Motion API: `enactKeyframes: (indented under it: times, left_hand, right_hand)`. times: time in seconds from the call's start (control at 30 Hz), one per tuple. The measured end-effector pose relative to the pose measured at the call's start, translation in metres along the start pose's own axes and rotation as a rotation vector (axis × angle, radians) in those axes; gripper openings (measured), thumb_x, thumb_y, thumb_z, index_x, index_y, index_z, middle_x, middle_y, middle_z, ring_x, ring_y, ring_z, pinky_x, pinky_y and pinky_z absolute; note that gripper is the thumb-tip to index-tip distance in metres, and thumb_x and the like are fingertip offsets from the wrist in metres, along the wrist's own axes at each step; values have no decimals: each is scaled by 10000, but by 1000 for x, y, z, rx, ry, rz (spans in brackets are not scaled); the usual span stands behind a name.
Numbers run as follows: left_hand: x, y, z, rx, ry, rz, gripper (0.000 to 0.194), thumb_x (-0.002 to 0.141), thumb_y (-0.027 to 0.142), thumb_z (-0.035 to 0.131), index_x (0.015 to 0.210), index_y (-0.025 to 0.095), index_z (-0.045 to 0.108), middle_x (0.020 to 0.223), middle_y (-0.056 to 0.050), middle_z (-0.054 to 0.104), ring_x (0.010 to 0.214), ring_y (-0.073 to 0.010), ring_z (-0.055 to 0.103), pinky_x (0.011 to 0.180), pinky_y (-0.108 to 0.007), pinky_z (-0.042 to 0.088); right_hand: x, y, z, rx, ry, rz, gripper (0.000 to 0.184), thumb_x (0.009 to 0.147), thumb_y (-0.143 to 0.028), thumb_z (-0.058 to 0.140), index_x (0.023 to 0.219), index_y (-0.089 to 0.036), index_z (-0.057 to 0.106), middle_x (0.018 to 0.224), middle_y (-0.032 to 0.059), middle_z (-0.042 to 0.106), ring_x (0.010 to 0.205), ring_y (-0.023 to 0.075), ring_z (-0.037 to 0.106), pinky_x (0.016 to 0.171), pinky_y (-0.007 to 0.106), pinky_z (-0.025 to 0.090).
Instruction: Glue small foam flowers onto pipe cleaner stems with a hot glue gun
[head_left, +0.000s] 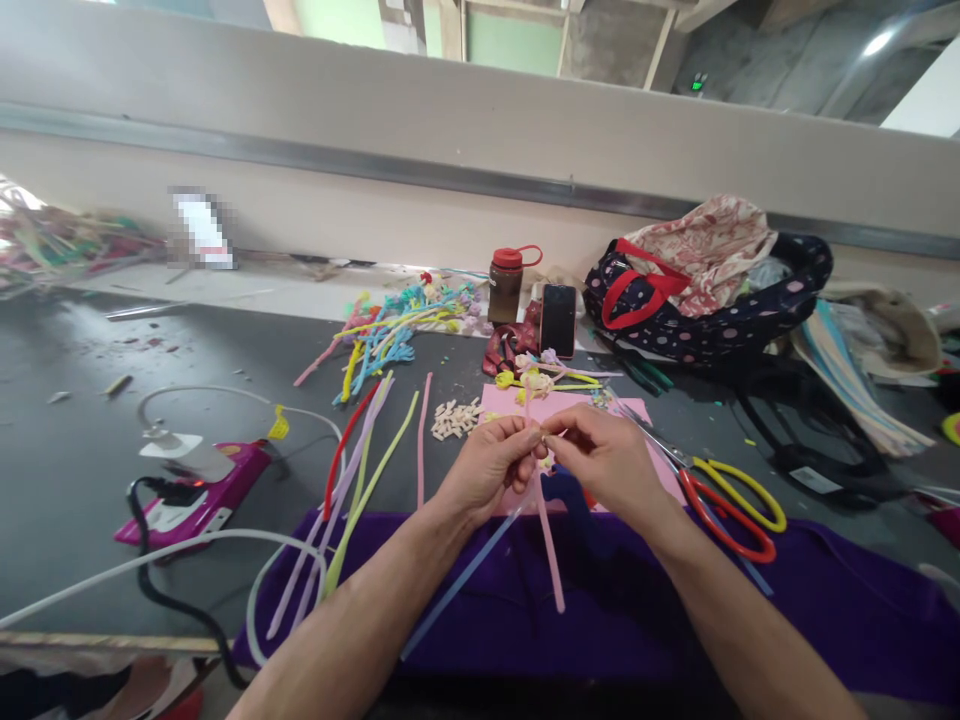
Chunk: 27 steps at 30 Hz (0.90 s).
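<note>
Held in my left hand (491, 468) is a pink pipe cleaner (551, 555), its long end hanging down toward the purple cloth and a short piece showing above the fingers. My right hand (604, 455) meets it at the fingertips, thumb and finger pinched around a tiny pale bit too small to name. A pink sheet (664, 465) lies beneath both hands. To the left sit a pile of short whitish pieces (454, 420) and a loose pink pipe cleaner (424, 440). Small pipe-cleaner flowers (536, 375) rest just beyond my fingers.
Scissors with red and yellow handles (727, 510) lie to the right. Several long pipe cleaners (360, 470) and a purple power strip (202, 490) with cables are left. Behind stand a bottle (506, 290), a phone (558, 320) and a dotted bag (675, 310). Purple cloth (480, 640) covers the near edge.
</note>
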<state>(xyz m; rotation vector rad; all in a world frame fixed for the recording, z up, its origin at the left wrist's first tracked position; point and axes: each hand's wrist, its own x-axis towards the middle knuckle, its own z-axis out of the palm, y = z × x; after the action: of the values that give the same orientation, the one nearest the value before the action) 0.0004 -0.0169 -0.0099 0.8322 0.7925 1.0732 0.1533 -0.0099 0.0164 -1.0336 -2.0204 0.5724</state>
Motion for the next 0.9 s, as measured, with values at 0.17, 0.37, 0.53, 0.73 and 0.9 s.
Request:
enactKeyframes:
  times: [0.17, 0.37, 0.53, 0.73, 0.9]
  left_hand:
    - [-3, 2, 2, -11, -14, -18, 235, 752, 337, 608, 662, 128, 547, 400, 60, 455, 309, -15, 346, 331, -123, 272]
    - [-3, 2, 2, 17, -41, 7, 236, 763, 337, 594, 663, 129, 549, 396, 57, 463, 313, -21, 346, 342, -134, 295]
    - [-4, 3, 3, 27, -59, -20, 236, 766, 330, 589, 659, 127, 535, 396, 56, 471, 306, -22, 347, 337, -133, 306]
    - [-4, 2, 4, 36, -90, -30, 241, 748, 338, 608, 673, 122, 531, 441, 50, 500, 315, -22, 368, 332, -135, 323]
    - [-5, 3, 5, 37, -98, -29, 238, 732, 342, 624, 687, 127, 532, 462, 51, 512, 320, -26, 382, 339, -145, 344]
  right_hand:
    - [3, 5, -5, 518, -107, 376, 193, 789, -321, 535, 867, -164, 618, 726, 23, 643, 493, 106, 566, 381, 197, 399]
    - [3, 7, -2, 591, -151, 407, 115, 750, -260, 563, 708, -158, 599, 565, -31, 566, 425, 66, 496, 394, 176, 385]
    - [2, 8, 0, 556, -138, 415, 109, 758, -246, 547, 700, -161, 579, 550, -37, 549, 420, 69, 489, 395, 176, 377]
    - [1, 7, -1, 575, -174, 406, 108, 764, -201, 517, 665, -161, 535, 541, -56, 523, 409, 47, 458, 392, 152, 346]
    - [0, 10, 1, 646, -223, 426, 126, 769, -205, 512, 653, -157, 521, 534, -56, 511, 384, 40, 426, 378, 152, 320]
